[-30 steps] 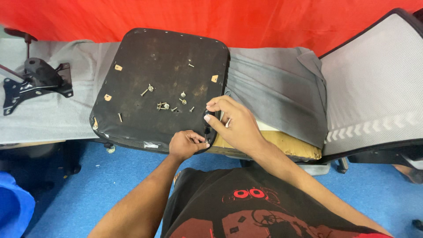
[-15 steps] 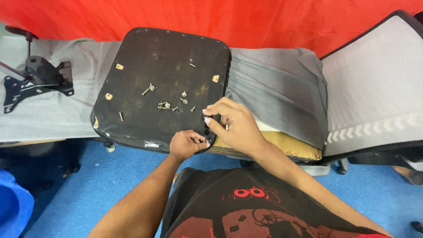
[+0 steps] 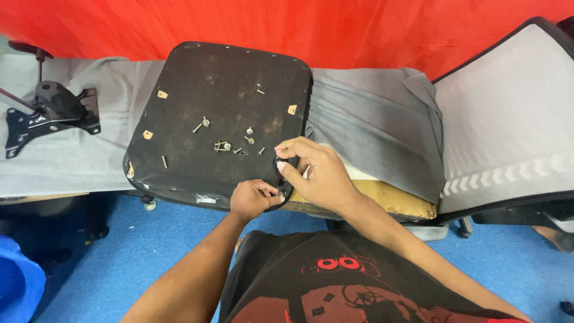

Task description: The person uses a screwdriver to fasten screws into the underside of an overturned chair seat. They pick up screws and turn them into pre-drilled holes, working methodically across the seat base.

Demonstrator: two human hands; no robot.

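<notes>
An upturned chair seat base [image 3: 197, 78], black and worn, lies on a grey cloth. Several loose screws [image 3: 222, 145] are scattered on its surface. My left hand [image 3: 254, 198] pinches the black fabric edge at the seat's near right corner. My right hand [image 3: 317, 173] grips the same corner from the right, fingers curled over the rim. Whether either hand holds a tool or a small part is hidden by the fingers.
A black metal chair mechanism [image 3: 51, 110] rests at the far left on the grey cloth [image 3: 66, 161]. A grey mesh chair backrest [image 3: 508, 119] lies at the right. Yellow foam [image 3: 388, 200] shows under grey fabric. A red backdrop [image 3: 359, 24] stands behind; blue floor [image 3: 149, 251] below.
Both hands stay at the seat's near right corner; my right fingers have shifted slightly along the rim. The seat has not moved.
</notes>
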